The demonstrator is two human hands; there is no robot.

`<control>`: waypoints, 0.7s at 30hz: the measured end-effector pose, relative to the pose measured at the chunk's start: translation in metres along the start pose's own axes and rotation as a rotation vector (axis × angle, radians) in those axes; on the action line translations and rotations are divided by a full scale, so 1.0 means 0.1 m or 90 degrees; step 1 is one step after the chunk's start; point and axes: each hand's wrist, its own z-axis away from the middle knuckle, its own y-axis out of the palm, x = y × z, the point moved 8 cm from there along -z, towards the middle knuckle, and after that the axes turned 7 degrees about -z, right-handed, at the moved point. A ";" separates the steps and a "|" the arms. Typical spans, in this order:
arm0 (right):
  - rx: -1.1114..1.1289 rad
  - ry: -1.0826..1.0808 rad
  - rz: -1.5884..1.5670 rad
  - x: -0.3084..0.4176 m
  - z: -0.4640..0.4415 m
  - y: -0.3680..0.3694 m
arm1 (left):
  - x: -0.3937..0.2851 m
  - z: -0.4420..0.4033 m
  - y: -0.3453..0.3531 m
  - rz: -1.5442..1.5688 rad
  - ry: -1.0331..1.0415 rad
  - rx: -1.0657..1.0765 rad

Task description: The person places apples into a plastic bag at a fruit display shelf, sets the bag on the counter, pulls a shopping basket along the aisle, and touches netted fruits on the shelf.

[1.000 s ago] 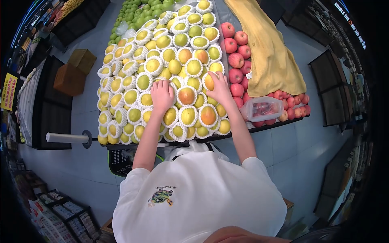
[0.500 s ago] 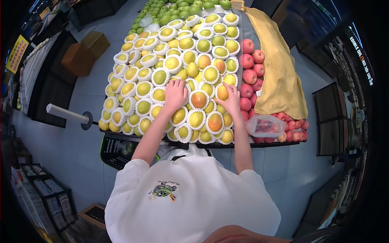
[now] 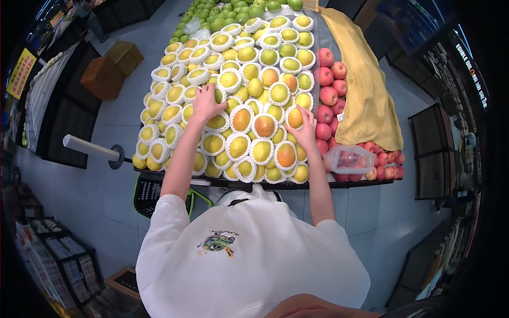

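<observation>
Yellow-green pears [image 3: 238,147], many in white foam nets, are heaped in rows on the stand before me. My left hand [image 3: 208,102] is curled over a netted greenish pear [image 3: 219,96] left of the middle; its fingers partly hide the fruit. At the right edge of the heap, my right hand [image 3: 305,130] has thumb and fingers around a netted yellow-orange pear [image 3: 295,117], which still sits among the others. Between my hands lie two orange-blushed pears, one on the left [image 3: 242,120] and another on the right [image 3: 264,126].
Red apples [image 3: 328,95] fill the right side, partly under a yellow cloth [image 3: 366,90]. A clear plastic container [image 3: 348,160] rests on the front apples. Green apples [image 3: 222,20] lie at the back. Below the stand's left front is a black-and-green basket [image 3: 148,196]; a white pole [image 3: 90,147] juts out left.
My left hand has moved left and away from me to another pear, uncovering an orange-blushed pear. My right hand stays at the same pear.
</observation>
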 end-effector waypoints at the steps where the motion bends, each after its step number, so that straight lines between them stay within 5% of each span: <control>1: -0.004 0.001 -0.001 0.00 0.01 0.00 | -0.01 0.00 0.00 0.006 -0.008 0.006; 14: 0.084 0.051 0.123 0.56 -0.50 -0.09 | 0.09 0.08 -0.05 0.028 -0.015 0.009; 21: 0.189 -0.130 -0.041 1.56 -1.26 0.93 | 0.36 0.34 -0.56 0.087 0.038 -0.118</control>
